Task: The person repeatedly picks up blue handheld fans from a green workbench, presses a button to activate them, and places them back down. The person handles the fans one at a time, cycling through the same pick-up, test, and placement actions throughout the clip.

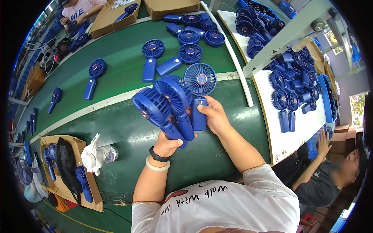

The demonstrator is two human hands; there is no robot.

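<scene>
Several blue handheld fans are in my hands over the green workbench. My left hand (168, 144) is closed round the handles of at least two handheld fans (153, 105), whose round heads lean up and to the left. My right hand (217, 119) grips one more handheld fan (199, 116) by its handle, thumb on the front near the top. That fan's head, with a copper-coloured ring at its centre, points away from me. The heads sit close together, and part of the left-held bunch is hidden behind the front fan.
Loose fans (153, 49) lie along the green conveyor belt (120, 70) beyond a pale rail. Many more are heaped on a white board (307, 120) at right. A cardboard box (95, 194) and a clear jar (110, 153) stand at left. Other people sit at far left and right.
</scene>
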